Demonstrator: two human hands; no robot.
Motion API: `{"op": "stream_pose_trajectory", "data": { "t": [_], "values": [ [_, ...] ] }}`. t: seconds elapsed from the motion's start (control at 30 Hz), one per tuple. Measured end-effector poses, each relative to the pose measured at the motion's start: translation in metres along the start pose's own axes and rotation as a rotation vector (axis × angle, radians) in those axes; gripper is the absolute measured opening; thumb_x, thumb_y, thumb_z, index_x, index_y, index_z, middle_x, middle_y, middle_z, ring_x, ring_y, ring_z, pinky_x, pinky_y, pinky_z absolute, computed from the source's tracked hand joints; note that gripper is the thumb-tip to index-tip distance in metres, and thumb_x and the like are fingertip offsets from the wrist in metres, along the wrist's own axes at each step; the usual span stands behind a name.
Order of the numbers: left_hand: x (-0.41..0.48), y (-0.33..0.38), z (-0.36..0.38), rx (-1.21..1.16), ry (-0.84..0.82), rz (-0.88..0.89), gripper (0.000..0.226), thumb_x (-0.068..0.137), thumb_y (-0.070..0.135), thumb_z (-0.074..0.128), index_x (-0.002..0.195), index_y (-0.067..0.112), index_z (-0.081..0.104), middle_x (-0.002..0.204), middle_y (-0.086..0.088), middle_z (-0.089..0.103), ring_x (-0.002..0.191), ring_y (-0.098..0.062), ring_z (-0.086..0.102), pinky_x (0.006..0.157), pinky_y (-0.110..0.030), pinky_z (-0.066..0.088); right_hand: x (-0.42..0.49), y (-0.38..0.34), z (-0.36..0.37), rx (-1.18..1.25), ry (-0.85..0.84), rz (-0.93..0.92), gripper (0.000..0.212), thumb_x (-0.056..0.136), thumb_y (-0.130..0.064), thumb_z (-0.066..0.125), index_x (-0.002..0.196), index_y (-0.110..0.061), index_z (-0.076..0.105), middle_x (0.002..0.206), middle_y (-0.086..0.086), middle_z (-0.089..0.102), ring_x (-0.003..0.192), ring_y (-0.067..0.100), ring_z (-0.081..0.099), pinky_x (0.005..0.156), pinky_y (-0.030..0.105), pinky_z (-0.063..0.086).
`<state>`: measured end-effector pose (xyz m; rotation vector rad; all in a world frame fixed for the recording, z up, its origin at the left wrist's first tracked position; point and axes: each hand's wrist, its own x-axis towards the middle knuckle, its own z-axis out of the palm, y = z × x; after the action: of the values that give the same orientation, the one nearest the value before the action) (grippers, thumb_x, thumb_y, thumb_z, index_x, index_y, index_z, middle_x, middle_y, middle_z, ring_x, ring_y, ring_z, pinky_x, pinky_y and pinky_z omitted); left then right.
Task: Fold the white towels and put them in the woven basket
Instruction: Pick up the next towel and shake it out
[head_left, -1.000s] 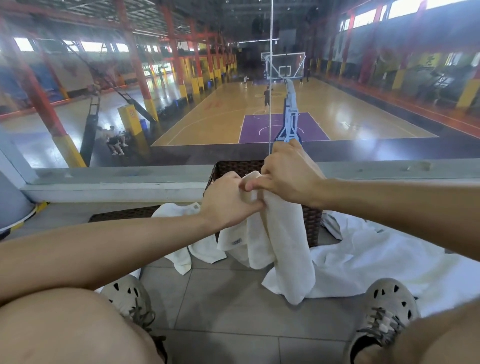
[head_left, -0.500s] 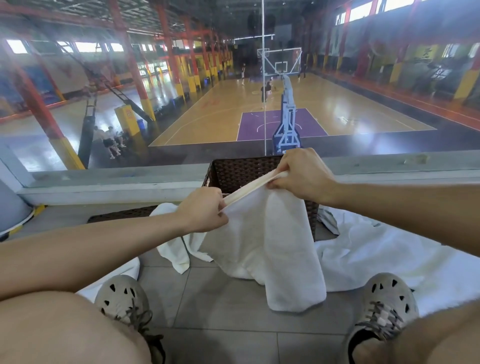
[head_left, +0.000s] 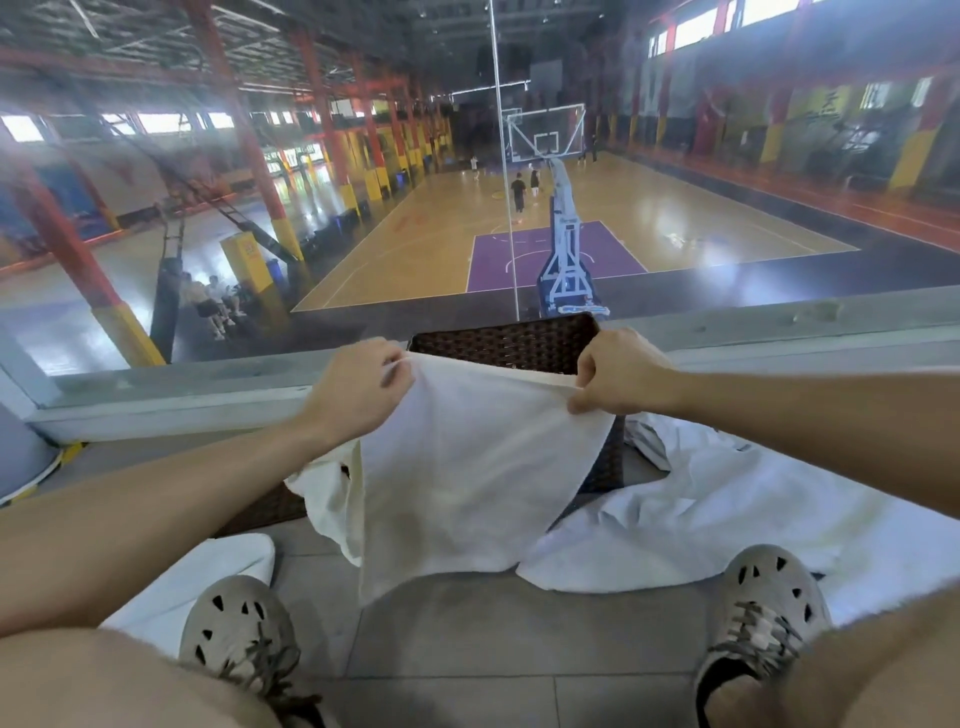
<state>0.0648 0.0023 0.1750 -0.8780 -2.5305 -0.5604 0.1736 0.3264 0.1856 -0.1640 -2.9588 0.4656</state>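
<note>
A: Grey tiles make up the floor (head_left: 467, 623), and spread over its right side is the largest cloth, a white sheet-like towel (head_left: 727, 519) lying rumpled between the window ledge and the right shoe.

B: And the towel being worked on?

A: The held towel (head_left: 467, 467) hangs in the middle, stretched by its top edge, its lower hem reaching the floor. It covers most of the front of the woven basket (head_left: 504, 340), which stands against the ledge; only the basket's dark rim and a strip of its right side show.

B: How do the hands grip?

A: The left hand (head_left: 358, 387) pinches the top left corner between thumb and fingers. The right hand (head_left: 618, 376) pinches the top right corner the same way. They sit well apart, level with the basket rim.

B: Anything smaller?

A: Another white towel (head_left: 327, 493) drapes behind the held one on the left, and a folded white piece (head_left: 208, 582) lies by the left shoe (head_left: 239, 634). The right shoe (head_left: 769, 603) rests against the big cloth's edge.
</note>
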Motion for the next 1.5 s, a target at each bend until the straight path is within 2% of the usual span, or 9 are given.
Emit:
{"op": "stream_pose_trajectory", "data": {
  "t": [0.1,0.27,0.47,0.63,0.77,0.93,1.23,1.43,1.5],
  "values": [
    [0.002,-0.013,-0.015,0.068,-0.054,0.160,0.026,0.105,0.038,0.066,0.089,0.018,0.072,0.081,0.008,0.061,0.075,-0.018,0.059,0.071,-0.042,0.050,0.003,0.006,0.000,0.020,0.087,-0.031,0.027,0.082,-0.026,0.088,0.065,-0.022,0.067,0.077,-0.005,0.069,0.075,0.016,0.065,0.052,0.022,0.036],
    [-0.006,-0.022,-0.023,-0.119,-0.066,0.018,0.025,0.081,0.050,0.089,0.068,0.032,0.078,0.056,0.007,0.061,0.054,-0.010,0.049,0.059,-0.026,0.040,0.004,0.011,-0.002,0.100,0.215,-0.052,0.018,0.085,-0.028,0.088,0.077,-0.018,0.075,0.078,-0.012,0.064,0.077,0.011,0.062,0.062,0.026,0.043],
    [-0.006,-0.030,-0.027,-0.109,-0.221,0.060,0.018,0.082,0.037,0.093,0.075,0.029,0.079,0.070,0.006,0.072,0.065,-0.017,0.062,0.068,-0.044,0.055,0.003,0.021,-0.002,0.202,0.286,-0.014,0.021,0.082,-0.027,0.091,0.072,-0.018,0.076,0.079,-0.005,0.069,0.077,0.014,0.064,0.063,0.026,0.042],
    [-0.012,-0.032,-0.012,0.066,-0.453,0.253,0.026,0.084,0.009,0.076,0.100,0.028,0.084,0.090,0.011,0.064,0.078,-0.007,0.059,0.072,-0.034,0.053,0.004,0.024,-0.003,0.236,0.317,-0.013,0.015,0.084,-0.028,0.090,0.077,-0.021,0.078,0.085,-0.005,0.071,0.084,0.018,0.065,0.073,0.029,0.046],
    [-0.020,-0.021,-0.002,0.122,-0.601,0.226,0.016,0.081,0.027,0.063,0.068,0.036,0.063,0.087,0.012,0.050,0.078,-0.007,0.051,0.072,-0.035,0.047,0.005,0.021,-0.004,0.227,0.341,-0.025,0.017,0.083,-0.031,0.091,0.078,-0.021,0.079,0.087,-0.004,0.072,0.088,0.018,0.065,0.078,0.033,0.052],
    [-0.021,-0.031,0.001,0.036,-0.499,0.094,0.031,0.090,0.047,0.072,0.063,0.033,0.066,0.085,0.010,0.070,0.075,-0.008,0.063,0.072,-0.029,0.050,0.008,0.026,-0.006,0.230,0.349,0.008,0.022,0.083,-0.032,0.091,0.072,-0.028,0.072,0.080,-0.009,0.067,0.074,0.004,0.054,0.071,0.025,0.040],
    [-0.005,-0.021,-0.010,-0.348,0.037,-0.518,0.011,0.077,0.016,0.096,0.078,0.017,0.084,0.076,-0.003,0.079,0.067,-0.010,0.070,0.053,-0.016,0.051,0.003,0.030,-0.002,0.200,0.271,0.076,0.013,0.089,-0.032,0.088,0.084,-0.021,0.082,0.079,-0.009,0.065,0.080,0.013,0.061,0.073,0.026,0.044],
    [0.009,-0.022,-0.022,-0.329,0.148,-0.619,0.016,0.069,0.014,0.096,0.074,0.023,0.083,0.077,0.005,0.078,0.085,-0.016,0.074,0.081,-0.033,0.061,0.000,0.021,0.007,0.215,0.173,0.008,0.032,0.082,-0.030,0.090,0.100,-0.024,0.064,0.089,-0.006,0.068,0.083,0.016,0.065,0.064,0.030,0.045],
    [0.009,-0.021,-0.027,-0.273,0.156,-0.556,0.024,0.066,0.010,0.093,0.073,0.020,0.072,0.078,0.004,0.078,0.080,-0.016,0.072,0.080,-0.037,0.061,0.004,0.018,0.006,0.161,0.036,0.019,0.022,0.085,-0.034,0.089,0.097,-0.025,0.073,0.089,-0.004,0.073,0.076,0.012,0.066,0.061,0.027,0.048]
  ]
}}
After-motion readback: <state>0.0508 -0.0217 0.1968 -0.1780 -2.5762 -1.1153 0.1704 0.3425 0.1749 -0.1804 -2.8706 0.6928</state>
